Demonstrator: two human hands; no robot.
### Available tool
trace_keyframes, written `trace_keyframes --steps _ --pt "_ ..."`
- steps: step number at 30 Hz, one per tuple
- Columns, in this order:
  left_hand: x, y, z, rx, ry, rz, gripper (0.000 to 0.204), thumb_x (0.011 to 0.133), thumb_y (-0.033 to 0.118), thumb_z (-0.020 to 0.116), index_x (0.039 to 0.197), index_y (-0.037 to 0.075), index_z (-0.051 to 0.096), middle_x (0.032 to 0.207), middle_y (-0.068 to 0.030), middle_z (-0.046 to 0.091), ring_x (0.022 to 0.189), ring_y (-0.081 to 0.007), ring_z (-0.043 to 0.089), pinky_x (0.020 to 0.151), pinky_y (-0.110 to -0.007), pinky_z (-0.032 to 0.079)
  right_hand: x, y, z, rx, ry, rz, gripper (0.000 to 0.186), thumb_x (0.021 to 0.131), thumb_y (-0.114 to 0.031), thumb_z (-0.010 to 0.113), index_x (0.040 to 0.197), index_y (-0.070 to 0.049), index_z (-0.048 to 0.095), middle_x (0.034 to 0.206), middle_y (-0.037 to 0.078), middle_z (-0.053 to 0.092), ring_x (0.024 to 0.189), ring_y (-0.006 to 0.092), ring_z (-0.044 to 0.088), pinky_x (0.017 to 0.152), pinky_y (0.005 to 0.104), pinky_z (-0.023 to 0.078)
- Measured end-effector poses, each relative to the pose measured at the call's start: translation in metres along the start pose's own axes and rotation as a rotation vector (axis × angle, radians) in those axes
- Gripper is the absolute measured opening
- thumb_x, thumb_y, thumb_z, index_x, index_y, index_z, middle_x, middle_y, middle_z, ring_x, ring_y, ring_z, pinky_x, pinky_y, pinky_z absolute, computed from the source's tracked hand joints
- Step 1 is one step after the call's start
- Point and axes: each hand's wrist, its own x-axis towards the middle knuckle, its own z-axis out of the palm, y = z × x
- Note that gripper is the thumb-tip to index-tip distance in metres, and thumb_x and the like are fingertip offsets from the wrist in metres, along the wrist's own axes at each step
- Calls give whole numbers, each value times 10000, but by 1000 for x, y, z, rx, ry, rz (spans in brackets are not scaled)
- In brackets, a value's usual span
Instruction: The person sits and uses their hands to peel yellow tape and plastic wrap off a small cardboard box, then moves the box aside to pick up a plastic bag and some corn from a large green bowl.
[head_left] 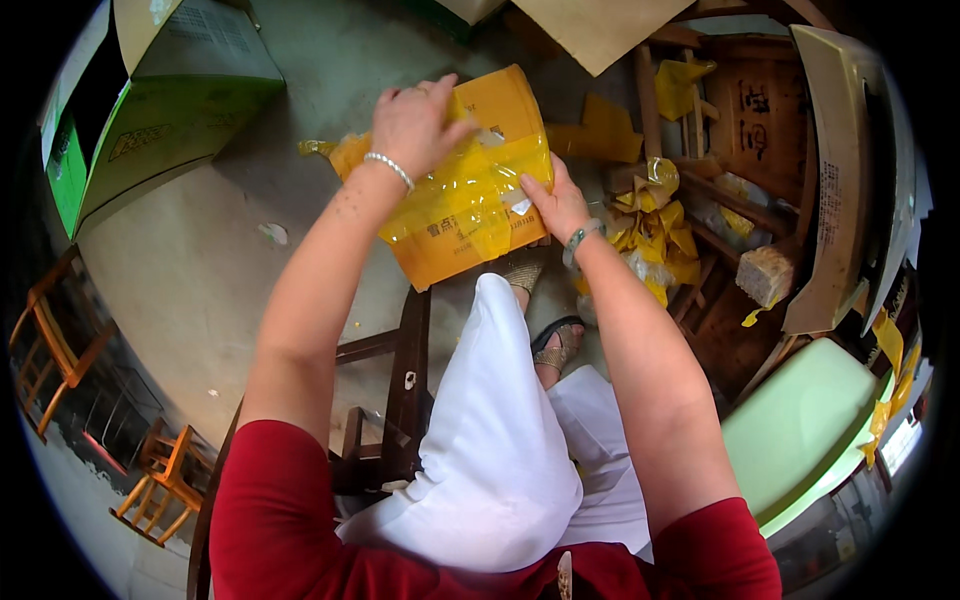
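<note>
Right fingers [535, 190] clamped right edge of taped cardboard [465, 195]; left fingers [462, 128] lay over far-left part, grip we couldn't tell.

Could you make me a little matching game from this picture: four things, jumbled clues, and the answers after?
1. Left hand
2. Right hand
3. Orange cardboard
4. Pale green plastic item

A. Toward the picture's lower right
B. Greenish bangle at its wrist
C. Shiny yellow tape across it
D. White bracelet at its wrist

Pairs: 1-D, 2-B, 3-C, 4-A
</note>
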Motion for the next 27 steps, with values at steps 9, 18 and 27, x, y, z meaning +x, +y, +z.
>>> trace_keyframes --steps 9,18,27 --pt "5 -28 -16 -194 -183 -164 343 877 345 438 992 83 628 862 -166 622 797 -345 574 723 -393 450 0 4 1 47 0 -31 636 799 -416 550 1297 -93 322 1111 197 553 1047 339 517 882 355 400" --pt "-6 -63 -8 -540 -322 -191 328 863 321 499 1109 124 589 940 -117 643 824 -239 609 772 -312 456 0 5 3 84 -16 -18 614 809 -395 554 1294 -94 330 1083 180 572 1019 312 539 871 341 405" --pt "-14 -59 -15 -749 -218 -253 264 811 216 563 980 26 636 838 -112 660 724 -147 599 694 -273 465 2 12 3 125 -20 -29 618 810 -408 550 1295 -93 334 1089 178 570 1034 306 532 877 335 401"
